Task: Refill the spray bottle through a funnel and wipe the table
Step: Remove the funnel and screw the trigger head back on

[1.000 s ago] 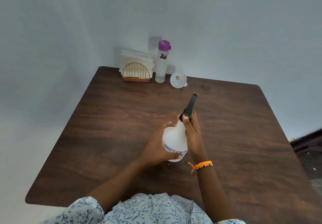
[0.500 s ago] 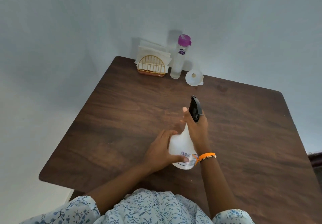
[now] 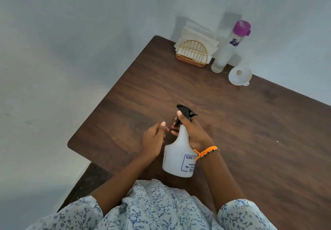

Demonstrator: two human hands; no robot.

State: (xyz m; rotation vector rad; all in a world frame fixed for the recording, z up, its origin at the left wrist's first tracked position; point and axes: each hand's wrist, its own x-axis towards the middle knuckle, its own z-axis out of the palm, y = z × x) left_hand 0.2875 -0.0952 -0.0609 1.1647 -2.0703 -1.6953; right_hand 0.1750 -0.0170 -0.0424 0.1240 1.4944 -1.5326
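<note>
My right hand (image 3: 194,134) has its grip closed round the neck of the white spray bottle (image 3: 178,156), fingers curled about it just under the black trigger head (image 3: 184,114), with my thumb lying up against the side of that head. An orange bracelet (image 3: 206,151) sits on that wrist, crossing in front of the bottle's printed label. My left hand (image 3: 154,138) is off the bottle, just beside its shoulder, the fingers loosely bent and holding nothing, the thumb tip raised toward the trigger. The bottle stands upright on the dark wooden desk (image 3: 250,140), near its front edge and close to my body, between my 2 forearms; its black head is on. Well apart from it, along the far edge of the desk against the pale wall (image 3: 89,41), 3 things stand in a row: a gold wire napkin holder (image 3: 192,53) filled with white napkins at the left, a tall clear bottle with a purple cap (image 3: 228,48) just beside it, and a white funnel (image 3: 239,75) lying with its wide mouth toward me just to the right of that bottle. My blue-flowered sleeves (image 3: 152,210) fill the bottom of the view.
</note>
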